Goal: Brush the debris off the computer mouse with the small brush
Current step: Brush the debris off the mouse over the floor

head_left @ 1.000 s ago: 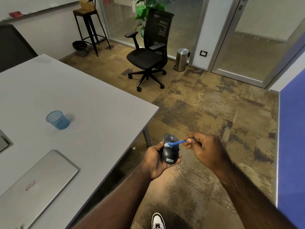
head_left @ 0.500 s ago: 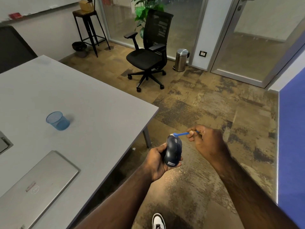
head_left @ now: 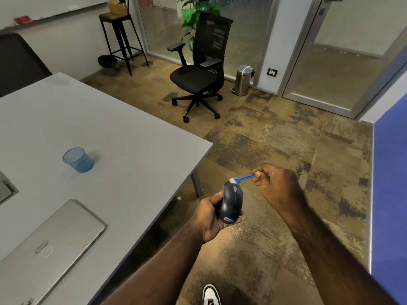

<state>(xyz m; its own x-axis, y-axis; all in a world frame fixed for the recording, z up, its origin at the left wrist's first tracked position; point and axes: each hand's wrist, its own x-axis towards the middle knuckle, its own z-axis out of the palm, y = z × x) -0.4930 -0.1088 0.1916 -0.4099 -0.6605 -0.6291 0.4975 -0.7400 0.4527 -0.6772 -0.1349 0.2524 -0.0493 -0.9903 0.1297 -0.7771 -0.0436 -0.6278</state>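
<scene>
Computer mouse (head_left: 231, 202): dark, glossy, rounded shell, cradled in left hand (head_left: 209, 214), fingers curled round its sides, held clear of the grey table (head_left: 110, 133) at 9 o'clock (presumably so debris drops to the floor). Small brush (head_left: 243, 178): slim blue plastic handle, pale bristles touching the mouse's 12 o'clock end, pinched by right hand (head_left: 278, 186).

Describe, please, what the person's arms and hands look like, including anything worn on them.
Both forearms are bare up to the frame edge, with no sleeves in view. The left hand and right hand wear no gloves, and no rings, watch or bracelets are visible.
</scene>
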